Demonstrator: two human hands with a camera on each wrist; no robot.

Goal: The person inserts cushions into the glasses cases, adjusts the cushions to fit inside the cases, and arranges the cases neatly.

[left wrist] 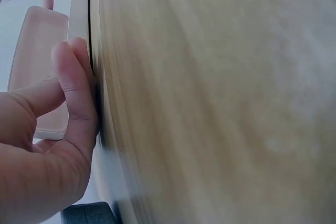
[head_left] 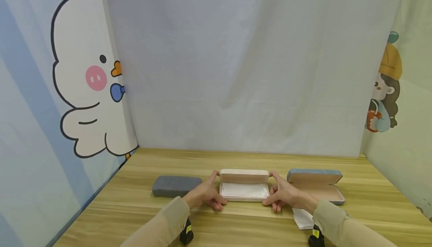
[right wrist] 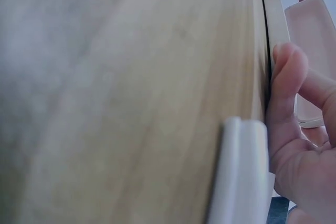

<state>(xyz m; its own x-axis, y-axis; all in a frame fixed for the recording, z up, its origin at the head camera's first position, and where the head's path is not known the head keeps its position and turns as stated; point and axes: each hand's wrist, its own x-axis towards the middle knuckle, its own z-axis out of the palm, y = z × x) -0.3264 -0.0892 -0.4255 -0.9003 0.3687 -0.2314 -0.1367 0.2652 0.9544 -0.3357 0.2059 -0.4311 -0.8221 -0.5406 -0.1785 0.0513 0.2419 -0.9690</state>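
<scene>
A cream glasses case (head_left: 244, 199) with a pink inside stands on the table with its lid raised, and a folded white cloth (head_left: 244, 190) lies in its lower half. My left hand (head_left: 206, 192) holds the case by its left end, thumb at the front corner and a finger up at the lid. At the right end, my right hand (head_left: 286, 193) grips it in the same manner. The wrist views show the thumbs at the case's front edge and the raised pink lid (left wrist: 38, 56) behind.
A closed grey glasses case (head_left: 176, 186) lies left of my left hand. Behind my right wrist stands an open blue glasses case (head_left: 314, 174). Another white cloth (head_left: 303, 219) lies on the wooden table (head_left: 249, 228) beside my right sleeve. Curtains hang behind and at both sides.
</scene>
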